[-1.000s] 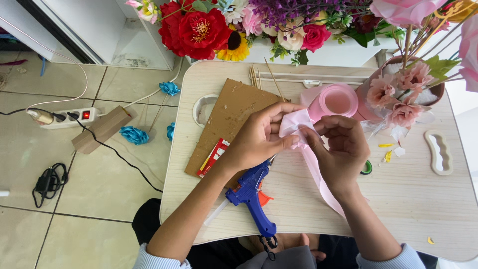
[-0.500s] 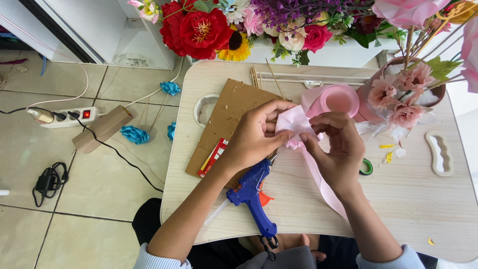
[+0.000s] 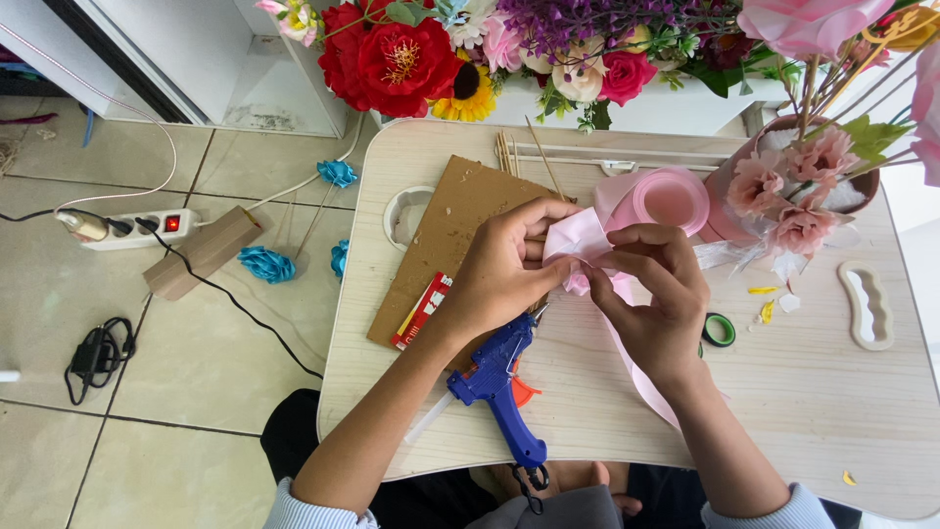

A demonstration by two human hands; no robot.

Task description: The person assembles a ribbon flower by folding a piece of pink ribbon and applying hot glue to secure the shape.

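Note:
Over the middle of a small light wooden table (image 3: pixel 813 392), my left hand (image 3: pixel 504 269) and my right hand (image 3: pixel 656 294) pinch the same folded piece of pale pink ribbon (image 3: pixel 578 240). The ribbon's loose tail (image 3: pixel 641 372) runs down under my right wrist toward the table's near edge. A pink ribbon roll (image 3: pixel 671 201) lies just behind my hands. A blue hot glue gun (image 3: pixel 499 387) rests on the table below my left hand, its nozzle pointing up toward the ribbon.
A brown cardboard sheet (image 3: pixel 455 230) lies under my left hand, a red cutter (image 3: pixel 421 312) on it. Thin wooden sticks (image 3: pixel 509 152), a pot of pink flowers (image 3: pixel 793 196), green tape roll (image 3: pixel 720 330). Artificial flowers (image 3: pixel 392 59) behind. Power strip (image 3: pixel 137 230) and blue paper roses (image 3: pixel 266 264) on the tiled floor.
Both hands have kept folding the pink ribbon, fingers shifting slightly; the fold sits a little tighter between the fingertips. Nothing else moved.

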